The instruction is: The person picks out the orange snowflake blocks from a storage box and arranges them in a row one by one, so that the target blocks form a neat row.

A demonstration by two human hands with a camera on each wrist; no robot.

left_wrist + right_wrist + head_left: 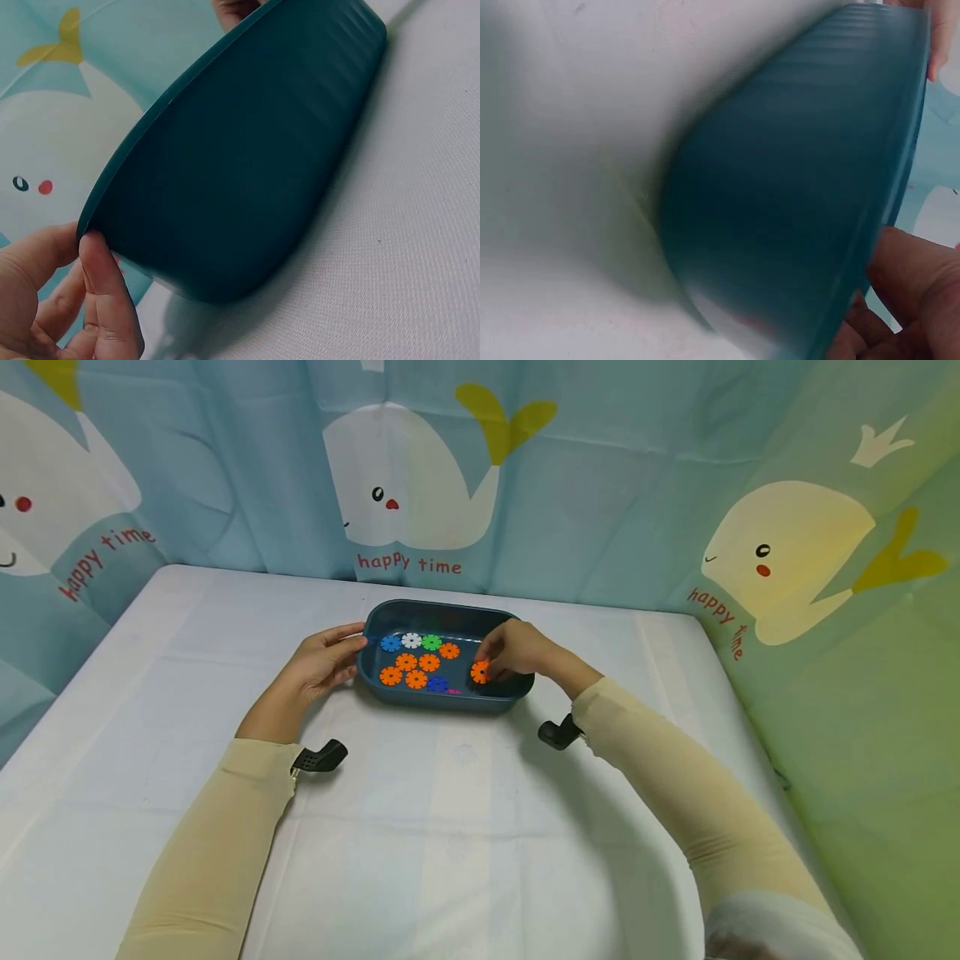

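Tray (435,700) between hands, long axis running hand to hand. Left hand (318,662) pinches tray's end. Right hand (517,650), fingers curled, pinches orange disc (478,673) inside; other discs (428,662) leftward.

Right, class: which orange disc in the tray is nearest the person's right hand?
The rightmost orange disc, which the right hand holds; the other orange discs lie farther left, untouched.

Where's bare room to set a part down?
Biggest patch: the table in front of the tray, between left sleeve and right sleeve. Also bare: table outside each sleeve. Tight: narrow strip between tray and curtain. Crowded: tray's left and middle, full of discs; the right grip occupies its right end.
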